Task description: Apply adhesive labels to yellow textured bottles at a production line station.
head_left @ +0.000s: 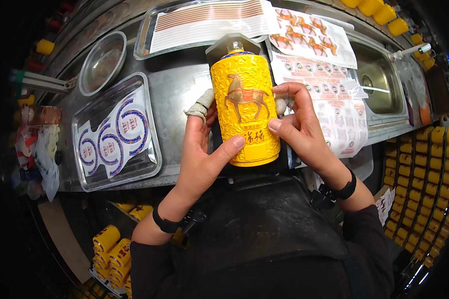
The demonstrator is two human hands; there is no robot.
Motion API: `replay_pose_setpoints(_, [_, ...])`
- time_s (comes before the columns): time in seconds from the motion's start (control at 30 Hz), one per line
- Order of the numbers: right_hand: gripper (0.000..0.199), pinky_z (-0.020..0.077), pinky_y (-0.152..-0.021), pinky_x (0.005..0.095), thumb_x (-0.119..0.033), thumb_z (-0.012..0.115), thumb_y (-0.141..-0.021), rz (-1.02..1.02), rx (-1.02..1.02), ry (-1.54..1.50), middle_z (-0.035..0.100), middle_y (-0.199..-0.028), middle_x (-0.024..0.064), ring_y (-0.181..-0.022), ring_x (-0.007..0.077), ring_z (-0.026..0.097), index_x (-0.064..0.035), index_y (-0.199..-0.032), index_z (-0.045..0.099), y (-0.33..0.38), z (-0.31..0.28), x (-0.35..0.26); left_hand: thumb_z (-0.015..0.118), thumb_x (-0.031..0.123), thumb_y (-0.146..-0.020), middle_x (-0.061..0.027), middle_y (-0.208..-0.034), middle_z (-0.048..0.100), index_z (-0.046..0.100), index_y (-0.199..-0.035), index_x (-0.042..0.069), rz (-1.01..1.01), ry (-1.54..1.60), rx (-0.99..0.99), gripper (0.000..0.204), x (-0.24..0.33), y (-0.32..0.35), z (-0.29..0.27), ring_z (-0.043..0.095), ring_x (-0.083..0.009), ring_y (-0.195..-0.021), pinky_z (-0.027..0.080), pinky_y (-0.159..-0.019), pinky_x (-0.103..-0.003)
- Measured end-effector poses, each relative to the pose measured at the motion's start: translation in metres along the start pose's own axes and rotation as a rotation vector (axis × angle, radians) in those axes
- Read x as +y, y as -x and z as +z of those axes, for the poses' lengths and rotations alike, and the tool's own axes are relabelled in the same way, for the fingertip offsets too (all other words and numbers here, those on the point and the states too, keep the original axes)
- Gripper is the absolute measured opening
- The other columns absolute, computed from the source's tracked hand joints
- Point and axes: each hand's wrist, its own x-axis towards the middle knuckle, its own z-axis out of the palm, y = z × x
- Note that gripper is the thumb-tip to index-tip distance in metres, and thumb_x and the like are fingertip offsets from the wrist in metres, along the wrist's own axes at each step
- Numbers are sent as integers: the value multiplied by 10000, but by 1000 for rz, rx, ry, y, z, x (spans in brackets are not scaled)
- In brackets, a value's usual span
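Observation:
A yellow embossed bottle (pixel 254 130) stands tilted slightly back between my hands, in front of my apron. On its front are a brown horse decal (pixel 245 97) with a red saddle cloth and dark characters below it. My left hand (pixel 203 144) grips its left side, thumb on the lower front; a pale cloth wrap (pixel 200 107) covers a fingertip. My right hand (pixel 304 132) holds the right side, thumb at the front edge and fingers curled round behind. A whitish wrapped fingertip shows there too. The bottle's clear neck (pixel 234 46) points away from me.
A metal tray (pixel 157 154) of blue curved decals lies left, below a metal bowl (pixel 90 70). Another tray (pixel 140 42) carries striped sheets. Horse decal sheets (pixel 336 57) lie right, beside a sink (pixel 384 79) with a tap (pixel 409 52). Yellow bottles fill a rack (pixel 421 184) and a stack (pixel 110 251).

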Motion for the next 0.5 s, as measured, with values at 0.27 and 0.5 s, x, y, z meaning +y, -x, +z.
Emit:
replay_pose_setpoints(0.27, [663,505,-660,215,-138,768,-768,1,18,137,437,-1185,108,-844,113,589,-41,-1292,375,1,2,-2,731,153,-833,-189,-1433,389,247,-1456,-45,3,-20,16,813,-1,0,1,374,-274,-1355,249,-1153,-395])
replay_pose_setpoints(0.5, [653,515,-630,226,-137,771,-765,9,26,128,445,-1152,106,-807,112,594,-44,-1279,380,1,4,-4,724,159,-831,-188,-1425,397,262,-1448,-44,15,-52,16,797,-1,0,0,384,-276,-1347,251,-1151,-398])
